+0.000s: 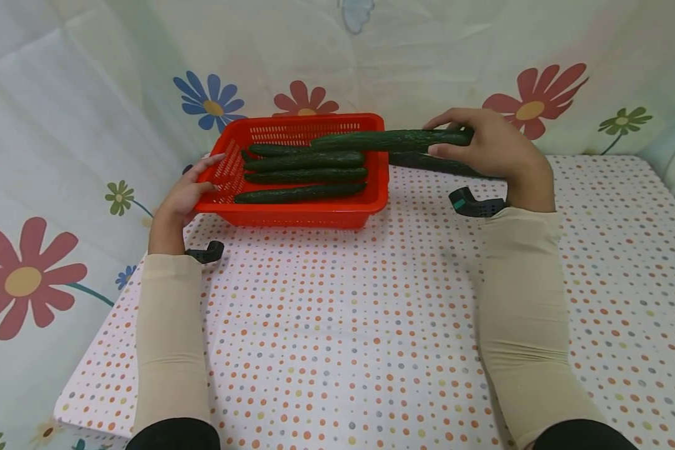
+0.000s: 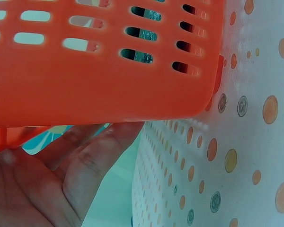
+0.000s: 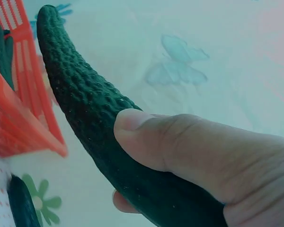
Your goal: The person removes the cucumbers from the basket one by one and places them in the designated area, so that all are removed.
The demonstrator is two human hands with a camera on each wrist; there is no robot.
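Observation:
My right hand (image 1: pixel 497 140) grips a long green cucumber (image 1: pixel 382 140) by its right end, thumb on the near side. The cucumber is held level, its far end over the right part of a red plastic basket (image 1: pixel 298 219). Inside the basket several cucumbers (image 1: pixel 304 161) lie side by side, roughly parallel. At the basket's left end my left hand (image 1: pixel 185 192) holds the rim. In the left wrist view, the slotted basket wall (image 2: pixel 109 90) hides part of those fingers. In the right wrist view, the thumb presses on the bumpy cucumber (image 3: pixel 85 104).
Another cucumber (image 1: pixel 433 163) lies on the table to the right of the basket, behind the held one and partly hidden by it. A dotted cloth (image 1: pixel 343 312) covers the table. A flowered curtain (image 1: pixel 416 62) hangs directly behind.

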